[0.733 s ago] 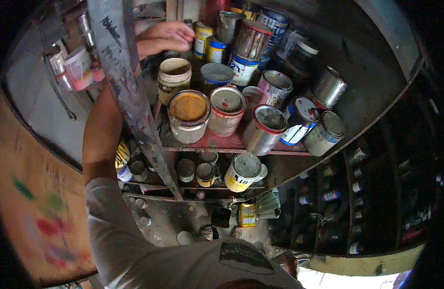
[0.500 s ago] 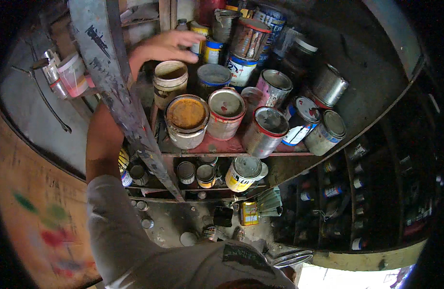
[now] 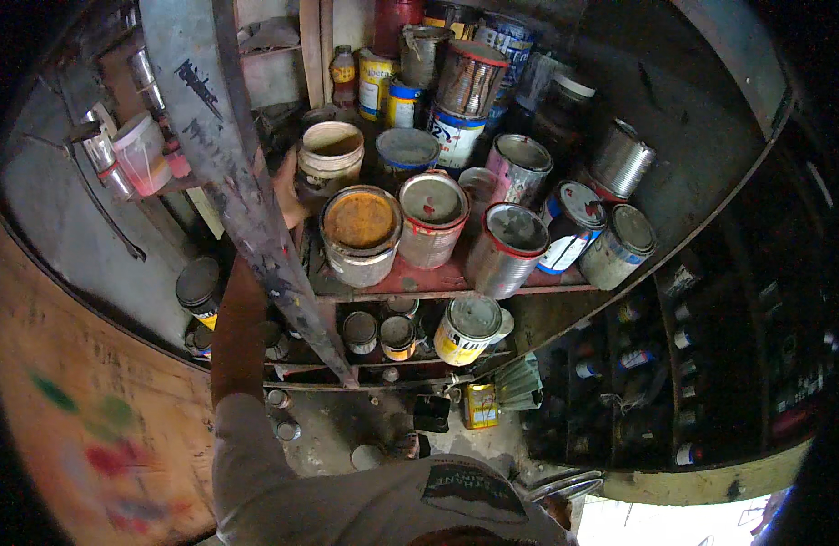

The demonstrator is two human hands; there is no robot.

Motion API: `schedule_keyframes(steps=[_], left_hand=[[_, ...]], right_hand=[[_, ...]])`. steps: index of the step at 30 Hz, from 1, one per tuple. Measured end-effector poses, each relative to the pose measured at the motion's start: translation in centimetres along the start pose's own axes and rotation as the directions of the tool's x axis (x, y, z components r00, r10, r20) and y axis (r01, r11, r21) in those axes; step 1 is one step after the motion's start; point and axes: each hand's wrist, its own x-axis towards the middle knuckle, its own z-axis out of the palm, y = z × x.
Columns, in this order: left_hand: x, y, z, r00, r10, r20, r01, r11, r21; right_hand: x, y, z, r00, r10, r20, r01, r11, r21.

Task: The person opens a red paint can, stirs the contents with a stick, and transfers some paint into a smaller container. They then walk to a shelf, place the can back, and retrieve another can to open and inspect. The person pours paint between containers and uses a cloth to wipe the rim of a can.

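My left hand (image 3: 289,193) is behind the paint-smeared shelf post (image 3: 215,136), close against the left side of a beige open-topped tub (image 3: 332,169). The post and the tub hide most of its fingers, so whether they grip the tub cannot be told. In front of the tub sits a can with a rusty orange top (image 3: 360,221). A red-rimmed can (image 3: 433,218) stands right of that, and a grey-topped can (image 3: 407,148) is behind. My right hand is out of view.
More cans crowd the shelf's right side, including a silver can (image 3: 506,250) at the front edge. At the back are stacked cans (image 3: 469,82) and a small bottle (image 3: 344,77). Lower down, a yellow-labelled can (image 3: 467,329) stands near the lower shelf's edge. A yellow tin (image 3: 481,407) is on the floor.
My left hand has drawn back from above the small cans at the rear, down to the beige tub's left side. The bottle and yellow can behind it now show.
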Motion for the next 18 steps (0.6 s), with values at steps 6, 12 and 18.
schedule_keyframes(steps=[6, 12, 18], left_hand=[[2.3, -0.3, -0.1, 0.997, 0.072, -0.034, -0.069, 0.995, 0.077], [4.0, 5.2, -0.9, 0.987, 0.008, -0.161, 0.011, 0.993, 0.119], [7.7, 9.0, -0.6, 0.876, 0.220, -0.430, -0.103, 0.955, 0.279]], right_hand=[[0.8, -1.1, -0.4, 0.999, -0.054, -0.001, 0.054, 0.998, 0.032], [-0.9, -0.7, 0.1, 0.999, -0.036, 0.006, 0.035, 0.999, 0.029], [-4.3, 1.8, 0.0, 0.999, 0.032, 0.003, -0.032, 0.999, -0.001]])
